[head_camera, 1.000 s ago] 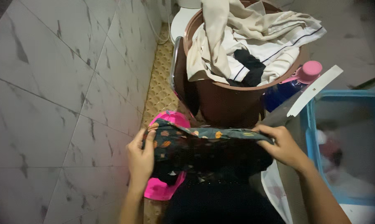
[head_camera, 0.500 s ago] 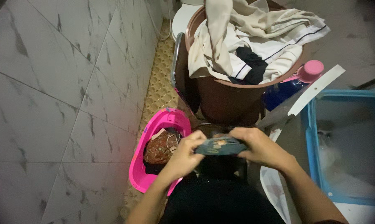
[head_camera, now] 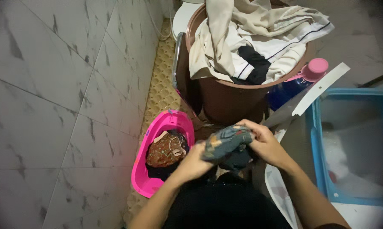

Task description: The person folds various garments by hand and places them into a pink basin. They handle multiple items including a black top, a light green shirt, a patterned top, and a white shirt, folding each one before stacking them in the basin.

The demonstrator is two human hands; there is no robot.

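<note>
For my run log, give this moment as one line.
left hand: grips patterned dark cloth | right hand: grips same cloth | left: pink basin

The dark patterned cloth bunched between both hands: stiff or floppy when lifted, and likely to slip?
The dark patterned cloth is probably floppy: it crumples into soft folds between the left hand and right hand. It looks light, as fingers alone hold it. Slipping seems unlikely, since the fabric bunches within the grip.
</note>
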